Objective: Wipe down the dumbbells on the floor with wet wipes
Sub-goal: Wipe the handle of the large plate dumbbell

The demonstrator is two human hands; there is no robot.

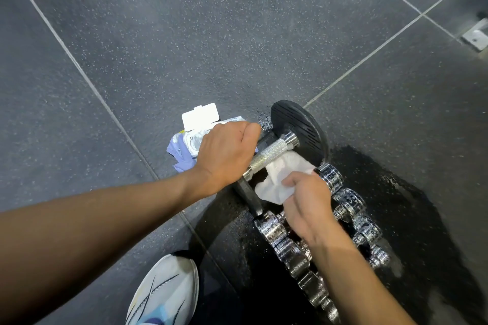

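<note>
Left hand [227,153]: we curl it over the dumbbell [273,153], gripping its knurled handle.
Right hand [307,202]: we pinch a white wipe [280,179], which touches the handle's near side.
Dumbbell: black plates, on the floor [163,34], just beside the chrome dumbbells [290,248], which lie in a row on a wet patch.
Pack [196,125]: lid open, behind our left hand.
Shoe [163,295]: white, at the bottom edge.

Floor [184,34] open ahead, left. Wipes pack [199,116] blocks left of black dumbbell [298,124]; chrome dumbbell row [277,232] crowds right.
</note>
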